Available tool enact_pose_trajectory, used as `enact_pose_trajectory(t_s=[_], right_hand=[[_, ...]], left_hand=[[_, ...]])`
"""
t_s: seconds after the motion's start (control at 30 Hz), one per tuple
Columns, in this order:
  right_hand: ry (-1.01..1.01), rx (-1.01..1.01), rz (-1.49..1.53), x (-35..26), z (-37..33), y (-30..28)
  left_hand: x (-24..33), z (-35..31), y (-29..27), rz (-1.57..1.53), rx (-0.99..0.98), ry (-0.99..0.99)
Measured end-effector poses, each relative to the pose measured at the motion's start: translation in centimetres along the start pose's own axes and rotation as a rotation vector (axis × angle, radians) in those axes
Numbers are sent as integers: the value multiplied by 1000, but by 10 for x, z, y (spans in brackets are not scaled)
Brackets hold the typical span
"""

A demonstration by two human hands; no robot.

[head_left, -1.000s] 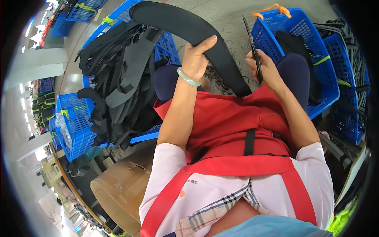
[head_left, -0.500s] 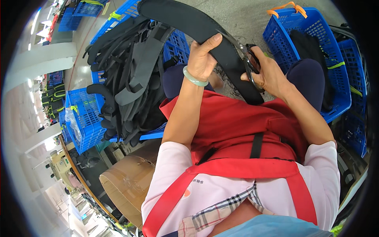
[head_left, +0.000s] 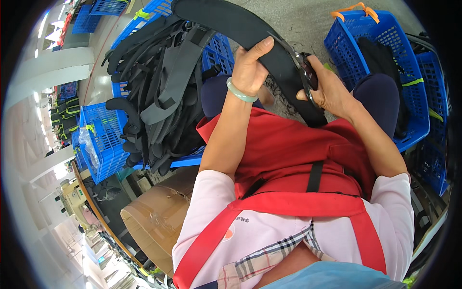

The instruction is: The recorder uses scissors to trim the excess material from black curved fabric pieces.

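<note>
So, scissors (head_left: 300,60) alongside black strap (head_left: 248,28)

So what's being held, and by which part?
Left grip: the curved black strap, by its inner edge near mid-length. Right grip: scissors, by their handles.

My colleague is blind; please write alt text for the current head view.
A person's left hand grips a curved black strip while the right hand holds scissors at its edge. Blue crates of dark pieces stand on both sides.
</note>
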State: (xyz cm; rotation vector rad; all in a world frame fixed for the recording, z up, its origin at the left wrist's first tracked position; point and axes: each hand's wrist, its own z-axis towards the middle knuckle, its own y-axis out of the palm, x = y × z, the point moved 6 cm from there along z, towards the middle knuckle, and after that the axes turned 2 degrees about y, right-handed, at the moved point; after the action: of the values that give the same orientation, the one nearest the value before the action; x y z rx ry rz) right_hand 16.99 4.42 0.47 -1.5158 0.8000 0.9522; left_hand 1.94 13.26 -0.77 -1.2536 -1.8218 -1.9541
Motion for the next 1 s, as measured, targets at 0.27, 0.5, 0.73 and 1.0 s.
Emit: enact_pose_trajectory(t_s=[0.27, 0.5, 0.73, 1.0], right_hand=[[138, -95, 79, 22, 1, 2], [22, -43, 2, -3, -1, -2], [69, -61, 103, 18, 1, 3], [37, 5, 149, 11, 1, -1]], left_hand=[[0, 0, -2, -27, -4, 2], [1, -4, 0, -46, 2, 25], [-1, -4, -1, -75, 0, -5], [0, -6, 1, 51, -67, 76]])
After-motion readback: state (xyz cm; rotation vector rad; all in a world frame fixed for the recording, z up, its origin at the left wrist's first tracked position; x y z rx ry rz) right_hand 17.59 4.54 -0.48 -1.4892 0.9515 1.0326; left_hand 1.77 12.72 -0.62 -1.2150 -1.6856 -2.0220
